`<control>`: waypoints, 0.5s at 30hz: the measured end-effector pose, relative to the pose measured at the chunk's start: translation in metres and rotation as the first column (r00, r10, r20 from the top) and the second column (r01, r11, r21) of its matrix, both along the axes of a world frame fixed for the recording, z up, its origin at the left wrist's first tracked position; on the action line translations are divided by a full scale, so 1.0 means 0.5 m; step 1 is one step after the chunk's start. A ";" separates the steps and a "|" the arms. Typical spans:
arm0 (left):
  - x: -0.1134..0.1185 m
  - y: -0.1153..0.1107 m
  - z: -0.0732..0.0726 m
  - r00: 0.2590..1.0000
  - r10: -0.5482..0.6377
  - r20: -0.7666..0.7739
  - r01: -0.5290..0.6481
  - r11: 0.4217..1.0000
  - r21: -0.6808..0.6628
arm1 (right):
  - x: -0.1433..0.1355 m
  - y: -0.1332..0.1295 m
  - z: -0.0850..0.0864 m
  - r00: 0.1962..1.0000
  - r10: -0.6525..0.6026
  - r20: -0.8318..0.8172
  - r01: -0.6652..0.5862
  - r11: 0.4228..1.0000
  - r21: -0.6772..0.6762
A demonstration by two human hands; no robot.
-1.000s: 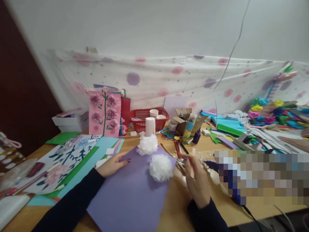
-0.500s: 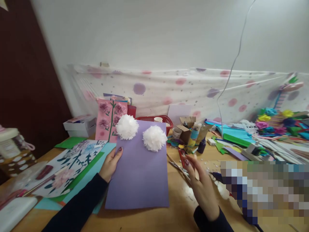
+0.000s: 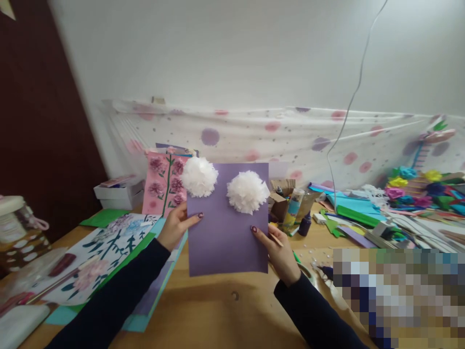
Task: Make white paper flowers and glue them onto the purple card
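A sheet of purple paper [image 3: 228, 242] is held up above the table, its face toward me. Two fluffy white paper pom-poms sit on its upper part: the left pom-pom [image 3: 199, 177] overlaps the left edge, and the right pom-pom [image 3: 248, 192] reaches the right edge. My left hand [image 3: 178, 227] grips the left edge, thumb in front and fingers behind. On the right edge, my right hand [image 3: 278, 249] pinches the sheet the same way. A thin pale stick [image 3: 276, 239] shows between its fingers; its kind is unclear.
At left lie a flower-painted sheet [image 3: 105, 257], a white box [image 3: 118, 191] and a lidded cup [image 3: 12, 218]. A pink flower panel [image 3: 154, 169] stands behind. To the right are a glue bottle [image 3: 293, 208], a dark bottle [image 3: 305, 225] and coloured paper pieces [image 3: 358, 215] on the wooden table [image 3: 218, 315].
The purple sheet has risen and shifted right, with the pom-poms on it. My right hand, formerly apart from the sheet, has moved left and taken hold of its right edge.
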State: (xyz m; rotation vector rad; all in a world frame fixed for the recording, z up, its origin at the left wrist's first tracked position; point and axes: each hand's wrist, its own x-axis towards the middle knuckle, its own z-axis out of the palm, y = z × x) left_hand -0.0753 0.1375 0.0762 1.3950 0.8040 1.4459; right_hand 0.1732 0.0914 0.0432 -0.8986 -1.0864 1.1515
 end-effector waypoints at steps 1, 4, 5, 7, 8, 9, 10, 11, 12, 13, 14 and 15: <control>0.002 0.009 0.010 0.997 -0.067 0.035 0.068 0.997 -0.022 | 0.003 0.004 -0.004 1.000 -0.018 0.005 0.018 1.000 0.010; 0.009 0.027 0.032 0.988 -0.098 0.119 0.106 0.992 -0.068 | 0.012 0.012 -0.014 0.997 -0.056 0.055 0.054 0.998 0.044; 0.012 0.030 0.035 0.988 -0.075 0.132 0.084 0.994 -0.066 | 0.013 0.014 -0.017 0.994 -0.081 0.071 0.076 0.995 0.066; 0.019 0.035 0.036 0.991 -0.003 0.132 0.007 0.999 -0.033 | 0.016 0.014 -0.019 0.985 -0.135 0.105 0.124 0.987 0.101; 0.023 0.036 0.034 0.992 0.034 0.124 -0.032 0.999 -0.017 | 0.017 0.013 -0.019 0.980 -0.158 0.121 0.145 0.983 0.113; 0.027 0.037 0.032 0.991 0.066 0.116 -0.066 0.998 -0.005 | 0.018 0.012 -0.019 0.975 -0.177 0.133 0.162 0.980 0.118; 0.031 0.037 0.030 0.990 0.085 0.109 -0.085 0.996 0.002 | 0.019 0.011 -0.019 0.972 -0.189 0.141 0.174 0.978 0.112; 0.035 0.036 0.029 0.991 0.084 0.102 -0.085 0.996 0.003 | 0.020 0.009 -0.019 0.971 -0.192 0.142 0.179 0.979 0.103; 0.039 0.035 0.029 0.992 0.074 0.099 -0.075 0.997 0.005 | 0.021 0.009 -0.019 0.973 -0.187 0.138 0.175 0.980 0.092; 0.043 0.033 0.029 0.993 0.062 0.098 -0.063 0.998 0.005 | 0.023 0.009 -0.020 0.976 -0.172 0.137 0.162 0.984 0.080; 0.047 0.030 0.030 0.994 0.051 0.099 -0.052 0.999 0.001 | 0.024 0.009 -0.021 0.978 -0.150 0.145 0.141 0.988 0.068; 0.049 0.028 0.032 0.994 0.045 0.102 -0.044 0.999 -0.009 | 0.025 0.011 -0.024 0.977 -0.137 0.165 0.128 0.990 0.068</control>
